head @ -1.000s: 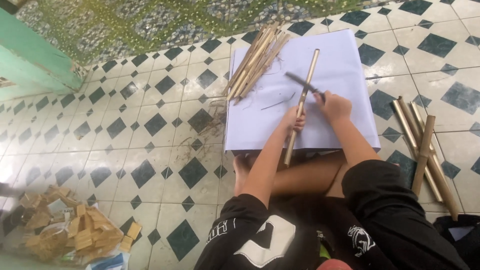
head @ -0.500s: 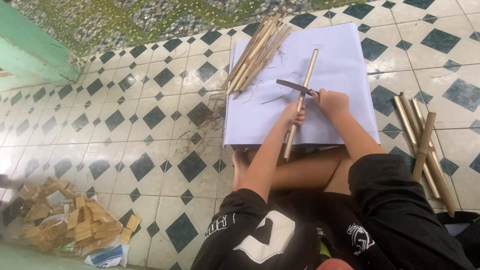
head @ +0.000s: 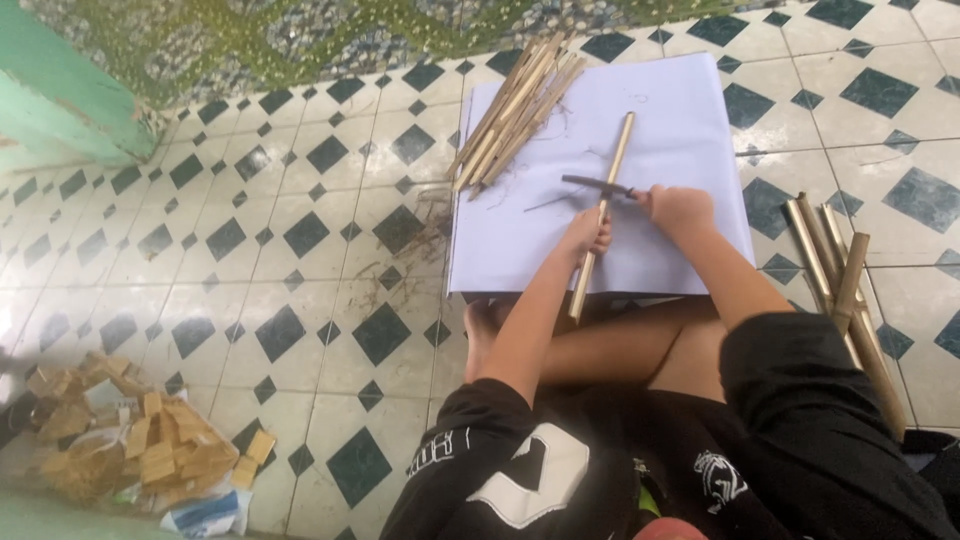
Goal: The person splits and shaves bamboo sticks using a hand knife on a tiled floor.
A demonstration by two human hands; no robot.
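I sit on a tiled floor with a white sheet (head: 680, 110) spread in front of me. My left hand (head: 587, 234) grips a long bamboo stick (head: 604, 205) that lies lengthwise over the sheet. My right hand (head: 677, 208) holds a dark knife (head: 597, 185) whose blade rests across the stick, pointing left. A bundle of thin bamboo strips (head: 510, 115) lies at the sheet's far left corner.
Several thicker bamboo pieces (head: 840, 270) lie on the floor to my right. A heap of short bamboo offcuts (head: 140, 445) sits at the lower left. A green wall base (head: 60, 110) stands at the far left. Shavings litter the tiles beside the sheet.
The view has shifted slightly. My hands stay on the stick and knife, and the blade sits a little lower along the stick.
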